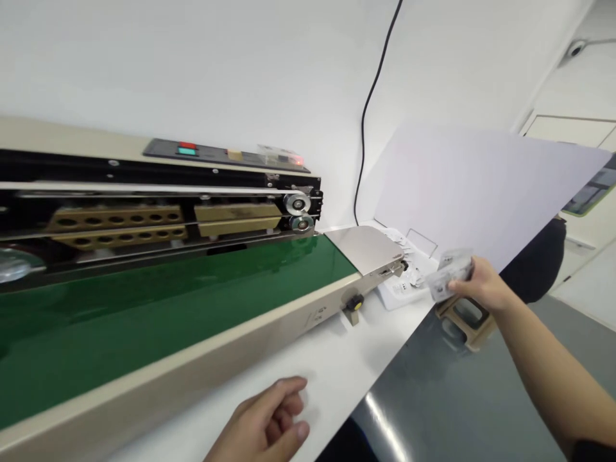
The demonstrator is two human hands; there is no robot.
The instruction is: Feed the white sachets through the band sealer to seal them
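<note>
Right hand [484, 287] clenched on a clear plastic packet [447, 276], held up just past the far end of the band sealer [158, 308] above a white power strip [402, 289]; left hand [264, 420] empty, loosely curled, near the sealer's front edge.

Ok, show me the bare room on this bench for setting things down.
Use the strip of white tabletop along the front of the band sealer, next to your left hand. The far end of the sealer is crowded: the power strip sits there, close to the clear plastic packet in your right hand.
</note>
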